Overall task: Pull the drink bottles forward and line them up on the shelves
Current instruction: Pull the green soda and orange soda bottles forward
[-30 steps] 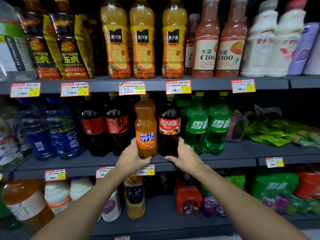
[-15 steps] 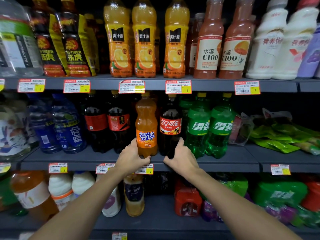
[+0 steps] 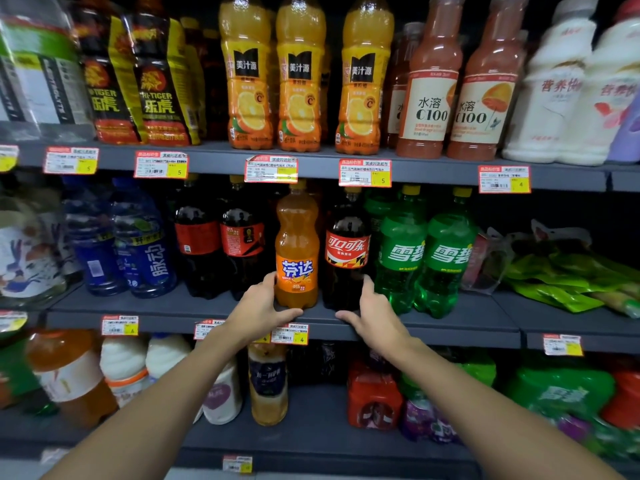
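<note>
On the middle shelf an orange Fanta bottle stands upright beside a dark cola bottle with a red label. My left hand holds the base of the orange bottle, thumb under its front and fingers up its left side. My right hand holds the base of the cola bottle, fingers up its right side and thumb at the front. Both bottles stand near the shelf's front edge. Two green Sprite bottles stand right of the cola, two dark cola bottles left of the orange one.
Blue water bottles stand further left. The top shelf holds orange juice bottles, pink C100 bottles and white milk drinks. Green packets lie at the right. The bottom shelf holds several mixed bottles and packs.
The view has shifted slightly and come closer. Both hands stay at the bases of the orange and cola bottles, which look a little nearer the shelf's front edge.
</note>
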Demonstrator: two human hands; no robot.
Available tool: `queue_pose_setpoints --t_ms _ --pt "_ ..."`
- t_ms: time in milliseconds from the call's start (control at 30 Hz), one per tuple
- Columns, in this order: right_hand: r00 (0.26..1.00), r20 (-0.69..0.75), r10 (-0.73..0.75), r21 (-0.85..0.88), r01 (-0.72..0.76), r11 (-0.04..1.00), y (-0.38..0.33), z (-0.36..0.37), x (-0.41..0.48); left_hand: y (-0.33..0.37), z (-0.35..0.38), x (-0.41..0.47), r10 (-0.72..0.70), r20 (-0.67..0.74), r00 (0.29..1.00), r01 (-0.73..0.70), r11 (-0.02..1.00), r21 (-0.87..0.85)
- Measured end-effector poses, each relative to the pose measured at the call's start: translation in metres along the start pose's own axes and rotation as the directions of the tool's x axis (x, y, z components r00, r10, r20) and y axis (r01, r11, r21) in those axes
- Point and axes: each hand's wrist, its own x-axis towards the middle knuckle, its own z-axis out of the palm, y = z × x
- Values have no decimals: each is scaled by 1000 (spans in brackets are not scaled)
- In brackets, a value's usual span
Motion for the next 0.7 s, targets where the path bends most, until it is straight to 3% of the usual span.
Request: queue_pose_setpoints --t_ms 333,433,567,700 --pt "999 14 49 -89 -48 995 -2 -1 3 -5 -1 1 40 45 998 -37 998 -58" --pt "992 -121 45 -217 -71 974 -4 0 -4 -3 -4 -1 46 42 998 -41 993 -113" --pt "940 -338 -51 -353 -76 933 -26 11 -19 -11 -24 -13 37 -102 994 -37 999 4" --pt "912 -368 -183 -323 59 945 -58 20 -17 -38 -54 -23 159 -281 947 -127 983 129"
